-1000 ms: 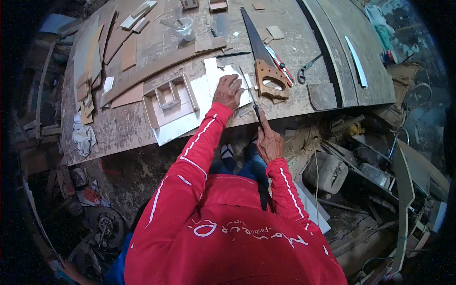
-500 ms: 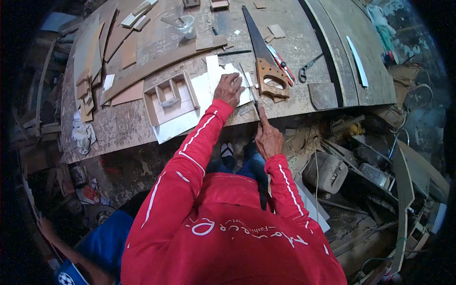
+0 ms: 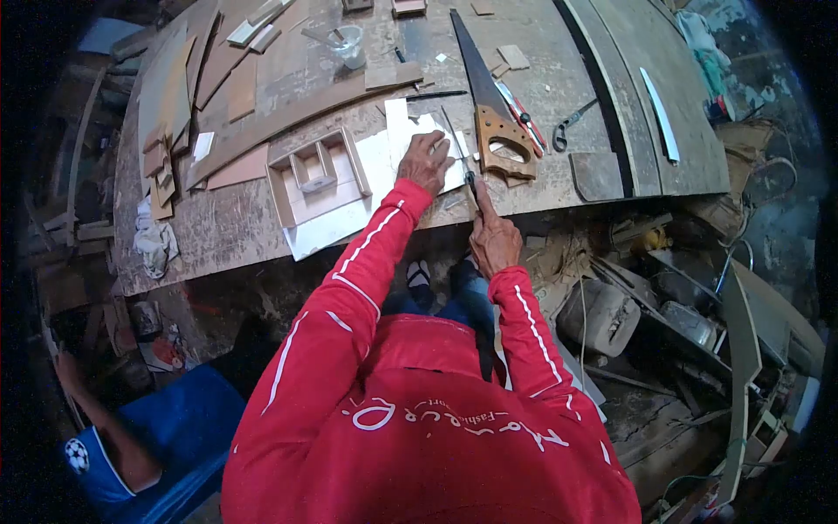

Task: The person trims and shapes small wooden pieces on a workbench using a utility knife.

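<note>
My left hand (image 3: 425, 162) rests on white sheet pieces (image 3: 397, 118) near the table's front edge, its fingers spread and pressing down. Closed around the handle of a slim, thin-bladed tool (image 3: 460, 144) is my right hand (image 3: 495, 240), the index finger stretched along it. That blade runs up beside the white pieces, just right of my left fingers; its exact kind is unclear. To the left, a small wooden box with dividers (image 3: 358, 179) stands on a larger white sheet (image 3: 316, 234). A handsaw (image 3: 504, 144) lies right of the tool.
On the worktable (image 3: 227, 218) lie a long wooden strip (image 3: 288, 127), a plastic cup (image 3: 351, 51), a red cutter (image 3: 529, 122), scissors (image 3: 567, 127) and several board offcuts. A person in blue (image 3: 183, 419) is at lower left. A jerrycan (image 3: 602, 316) stands below right.
The view has shifted slightly. Both hands stay near the same white pieces, with the right still on the tool. The person in blue has moved an arm and shows more of the shirt.
</note>
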### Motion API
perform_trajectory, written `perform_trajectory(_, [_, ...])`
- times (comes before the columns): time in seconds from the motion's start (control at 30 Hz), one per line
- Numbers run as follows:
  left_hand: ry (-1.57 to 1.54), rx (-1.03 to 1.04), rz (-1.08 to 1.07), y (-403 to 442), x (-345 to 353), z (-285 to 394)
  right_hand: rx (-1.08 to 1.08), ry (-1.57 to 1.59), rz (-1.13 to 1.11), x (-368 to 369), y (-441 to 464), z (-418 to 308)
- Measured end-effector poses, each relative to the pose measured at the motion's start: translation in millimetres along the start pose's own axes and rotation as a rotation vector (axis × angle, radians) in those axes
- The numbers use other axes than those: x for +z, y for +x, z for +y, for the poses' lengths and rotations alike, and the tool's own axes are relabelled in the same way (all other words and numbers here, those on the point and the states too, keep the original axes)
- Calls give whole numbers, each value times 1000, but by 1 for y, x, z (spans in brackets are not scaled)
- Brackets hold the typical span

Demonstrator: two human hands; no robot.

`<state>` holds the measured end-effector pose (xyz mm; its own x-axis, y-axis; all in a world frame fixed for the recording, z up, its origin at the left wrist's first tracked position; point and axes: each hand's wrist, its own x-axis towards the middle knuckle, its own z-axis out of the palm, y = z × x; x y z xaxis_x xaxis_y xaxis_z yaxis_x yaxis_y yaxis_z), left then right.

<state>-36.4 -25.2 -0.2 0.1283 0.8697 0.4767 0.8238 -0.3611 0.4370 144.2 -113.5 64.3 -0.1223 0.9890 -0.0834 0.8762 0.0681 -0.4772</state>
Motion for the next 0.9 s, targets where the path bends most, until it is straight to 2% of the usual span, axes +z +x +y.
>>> perform_trajectory(0.5, [-44, 28, 50, -1, 2, 0, 17, 72, -119, -32, 10, -4])
perform_trajectory(0.7, [-43, 11, 41, -1, 5, -1, -12, -48, -73, -28, 9, -8])
perform_trajectory(0.9, [-29, 2, 34, -1, 4, 0, -15, -28, -84, -18, 6, -3])
